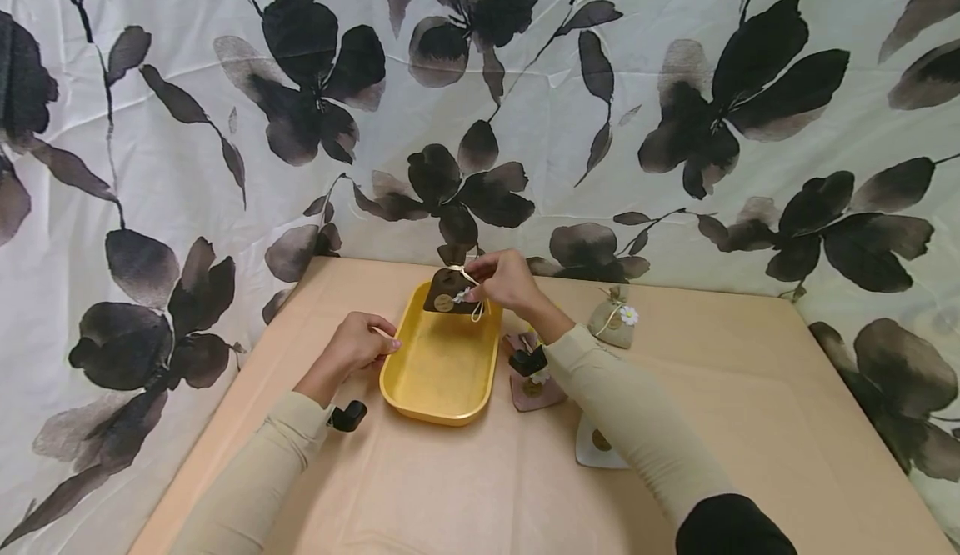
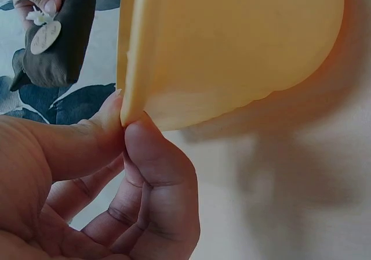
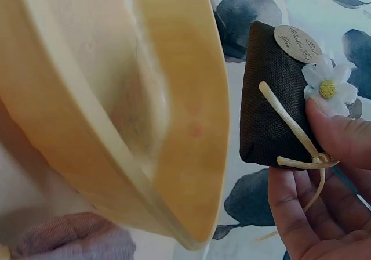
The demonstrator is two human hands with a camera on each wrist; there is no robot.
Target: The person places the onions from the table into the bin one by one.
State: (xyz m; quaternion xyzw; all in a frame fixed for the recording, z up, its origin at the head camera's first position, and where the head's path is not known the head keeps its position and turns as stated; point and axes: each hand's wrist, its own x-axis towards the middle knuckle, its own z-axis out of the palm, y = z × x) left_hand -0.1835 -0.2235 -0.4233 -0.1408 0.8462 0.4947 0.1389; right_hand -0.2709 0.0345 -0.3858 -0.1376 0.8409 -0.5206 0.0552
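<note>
My left hand [image 1: 358, 342] pinches the left rim of a yellow tray [image 1: 438, 372] between thumb and fingers, plain in the left wrist view, where the rim [image 2: 134, 57] runs into the grip. My right hand [image 1: 506, 282] holds a small dark brown drawstring pouch [image 1: 442, 295] over the tray's far end. In the right wrist view the thumb lies by a white daisy on the pouch [image 3: 269, 97], with the fingers beneath it. A round paper tag and a cream ribbon also show on it. The tray's floor looks bare in the head view.
Right of the tray lie a pink pouch [image 1: 536, 395] with a daisy and a white pouch [image 1: 595, 445], both partly behind my right arm. An olive-green pouch [image 1: 612, 326] stands farther back. A floral cloth [image 1: 585, 147] hangs behind the peach-covered table [image 1: 735, 388].
</note>
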